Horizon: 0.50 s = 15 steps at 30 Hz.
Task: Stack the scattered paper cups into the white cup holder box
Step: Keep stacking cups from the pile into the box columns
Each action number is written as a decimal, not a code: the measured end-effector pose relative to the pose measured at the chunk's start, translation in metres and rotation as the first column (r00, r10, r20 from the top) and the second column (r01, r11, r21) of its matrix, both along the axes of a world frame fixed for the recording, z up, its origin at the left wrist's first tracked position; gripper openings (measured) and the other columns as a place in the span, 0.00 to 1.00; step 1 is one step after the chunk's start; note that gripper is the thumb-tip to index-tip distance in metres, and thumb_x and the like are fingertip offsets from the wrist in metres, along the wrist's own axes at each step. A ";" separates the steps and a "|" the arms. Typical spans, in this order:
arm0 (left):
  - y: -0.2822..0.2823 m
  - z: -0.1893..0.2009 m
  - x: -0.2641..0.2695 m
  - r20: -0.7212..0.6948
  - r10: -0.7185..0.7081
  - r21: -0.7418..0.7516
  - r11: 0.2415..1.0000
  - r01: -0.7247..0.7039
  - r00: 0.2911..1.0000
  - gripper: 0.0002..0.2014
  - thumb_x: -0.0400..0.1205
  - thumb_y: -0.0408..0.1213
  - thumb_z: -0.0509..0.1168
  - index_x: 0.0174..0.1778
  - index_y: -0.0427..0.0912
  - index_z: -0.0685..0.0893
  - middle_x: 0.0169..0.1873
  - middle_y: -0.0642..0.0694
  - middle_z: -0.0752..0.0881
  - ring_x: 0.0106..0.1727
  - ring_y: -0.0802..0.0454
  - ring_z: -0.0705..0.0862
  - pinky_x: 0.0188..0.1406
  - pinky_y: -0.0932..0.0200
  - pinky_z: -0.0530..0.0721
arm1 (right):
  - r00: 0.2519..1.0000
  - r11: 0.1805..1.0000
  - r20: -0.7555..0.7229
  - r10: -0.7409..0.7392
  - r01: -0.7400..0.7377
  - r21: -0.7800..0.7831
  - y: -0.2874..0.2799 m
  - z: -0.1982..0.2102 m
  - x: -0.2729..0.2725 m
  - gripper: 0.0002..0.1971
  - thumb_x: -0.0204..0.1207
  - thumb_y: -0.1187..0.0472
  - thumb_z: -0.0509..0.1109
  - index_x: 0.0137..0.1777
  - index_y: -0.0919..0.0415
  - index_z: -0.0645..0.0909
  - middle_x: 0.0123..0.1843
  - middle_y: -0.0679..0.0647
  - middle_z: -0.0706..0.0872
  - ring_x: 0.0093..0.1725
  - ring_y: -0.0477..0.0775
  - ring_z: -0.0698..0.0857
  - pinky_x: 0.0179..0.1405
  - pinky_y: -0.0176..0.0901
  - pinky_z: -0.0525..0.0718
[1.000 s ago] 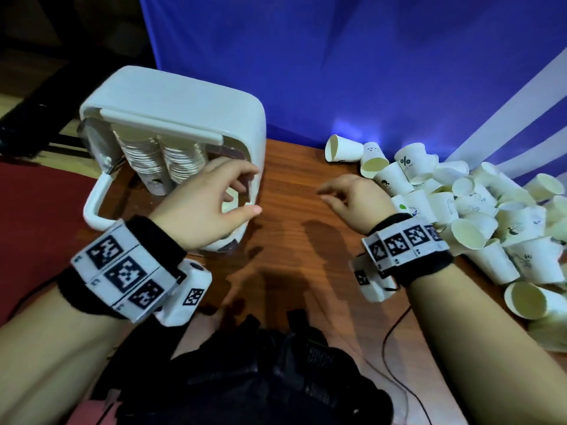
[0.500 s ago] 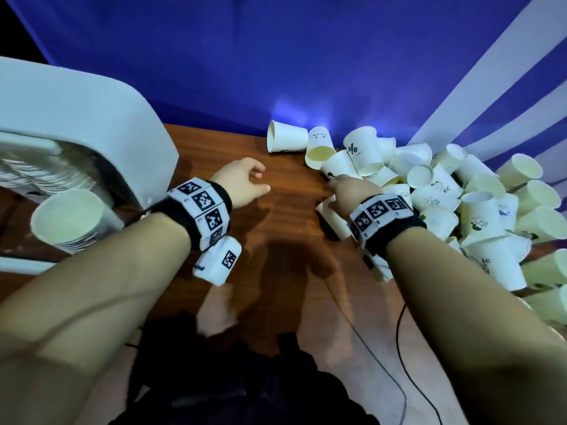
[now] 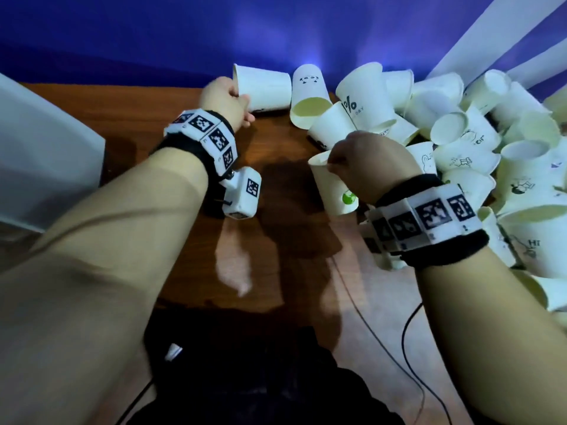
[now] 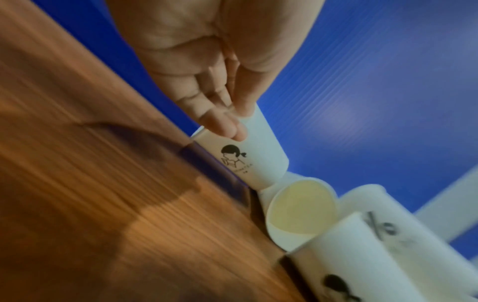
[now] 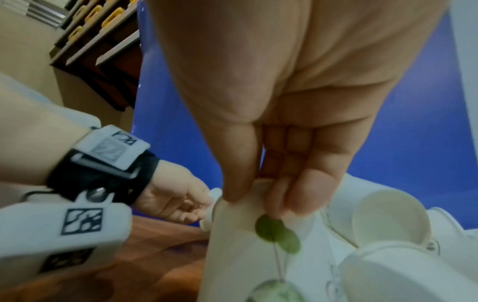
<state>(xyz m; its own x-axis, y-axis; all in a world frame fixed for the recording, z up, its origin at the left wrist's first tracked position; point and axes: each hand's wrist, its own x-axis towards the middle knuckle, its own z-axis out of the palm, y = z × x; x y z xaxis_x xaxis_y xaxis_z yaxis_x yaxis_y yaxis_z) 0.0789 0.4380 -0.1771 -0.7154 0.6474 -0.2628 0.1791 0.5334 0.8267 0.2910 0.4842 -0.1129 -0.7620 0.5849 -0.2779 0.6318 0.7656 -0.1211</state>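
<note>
My left hand (image 3: 228, 101) reaches to the far edge of the table and grips the rim of a white paper cup (image 3: 264, 87) lying on its side; the left wrist view shows my fingers (image 4: 227, 124) on that cup (image 4: 248, 157), which bears a small black figure. My right hand (image 3: 365, 161) pinches the rim of an upright cup with a green leaf mark (image 3: 334, 187), thumb and fingers (image 5: 292, 194) over its edge (image 5: 248, 245). A pile of paper cups (image 3: 460, 142) lies at the right. The white cup holder box (image 3: 46, 148) shows only its corner at the left.
A brown wooden table (image 3: 171, 118) stands against a blue backdrop (image 3: 153, 35) with pale diagonal stripes. A black cable (image 3: 411, 338) runs along the near table edge. Dark cloth (image 3: 245, 378) lies at the bottom. Shelves (image 5: 98, 36) stand beyond the backdrop.
My left hand has moved from the box across the table to the far lying cup and taken hold of it. My right hand has taken the green-leaf cup by its rim. The view has swung right.
</note>
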 end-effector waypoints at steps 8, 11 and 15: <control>-0.088 0.075 0.024 -0.191 -0.063 0.181 0.979 0.098 0.980 0.08 0.80 0.37 0.62 0.51 0.42 0.83 0.37 0.47 0.86 0.39 0.49 0.87 0.53 0.47 0.86 | 0.968 0.997 -0.235 -0.082 0.083 -0.005 -0.041 0.041 0.028 0.10 0.77 0.59 0.66 0.51 0.63 0.84 0.53 0.64 0.83 0.55 0.65 0.81 0.51 0.52 0.77; -0.132 0.111 0.037 -0.304 -0.104 0.184 0.969 0.166 0.947 0.08 0.80 0.39 0.63 0.50 0.43 0.85 0.37 0.50 0.86 0.45 0.47 0.87 0.57 0.52 0.83 | 0.936 0.993 -0.332 -0.113 0.112 -0.021 -0.066 0.052 0.039 0.08 0.76 0.60 0.67 0.48 0.63 0.85 0.51 0.62 0.83 0.53 0.63 0.81 0.49 0.48 0.74; -0.202 0.158 0.050 -0.473 -0.121 0.175 0.958 0.227 0.873 0.07 0.79 0.41 0.65 0.48 0.46 0.87 0.40 0.53 0.84 0.49 0.52 0.83 0.52 0.59 0.77 | 0.889 0.992 -0.442 -0.123 0.125 -0.024 -0.106 0.071 0.042 0.07 0.75 0.60 0.68 0.47 0.62 0.85 0.50 0.61 0.84 0.50 0.61 0.81 0.48 0.46 0.73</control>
<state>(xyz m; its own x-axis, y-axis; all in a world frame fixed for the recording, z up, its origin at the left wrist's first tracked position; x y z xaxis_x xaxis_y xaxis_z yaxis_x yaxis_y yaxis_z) 0.1293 0.2356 -0.0192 -0.5908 0.7748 0.2250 0.6348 0.2743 0.7223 0.3331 0.3777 -0.0423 -0.7265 0.6833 0.0733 0.6041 0.6858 -0.4059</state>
